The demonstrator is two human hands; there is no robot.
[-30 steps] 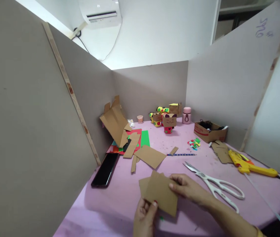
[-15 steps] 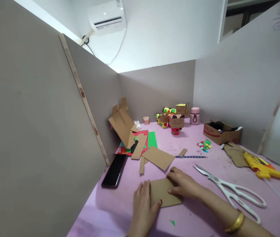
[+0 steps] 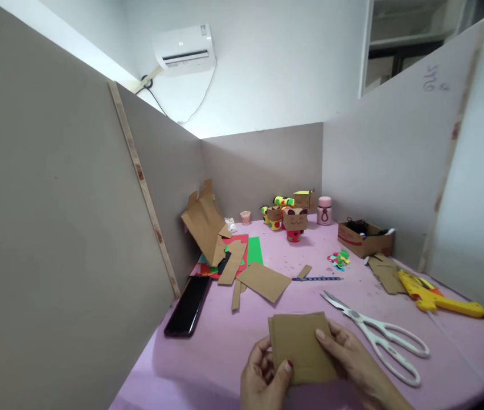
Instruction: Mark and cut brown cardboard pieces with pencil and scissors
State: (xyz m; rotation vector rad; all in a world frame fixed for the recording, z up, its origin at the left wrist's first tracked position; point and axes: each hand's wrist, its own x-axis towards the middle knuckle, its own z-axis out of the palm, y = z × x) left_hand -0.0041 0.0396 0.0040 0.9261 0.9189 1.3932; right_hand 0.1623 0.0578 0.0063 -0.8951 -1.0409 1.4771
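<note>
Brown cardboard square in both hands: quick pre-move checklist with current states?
1. Left hand grips the brown cardboard square at its lower left, thumb on top: ok.
2. Right hand holds its right edge: ok.
3. Square lifted off the pink table: cannot tell.
4. White-handled scissors lie apart, right of the hands: ok.
5. Yellow glue gun lies apart at far right: ok.
6. Black phone lies apart, left: ok.

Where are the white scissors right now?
The white scissors lie open on the pink table, just right of the right hand, with the yellow glue gun beyond them.
</note>
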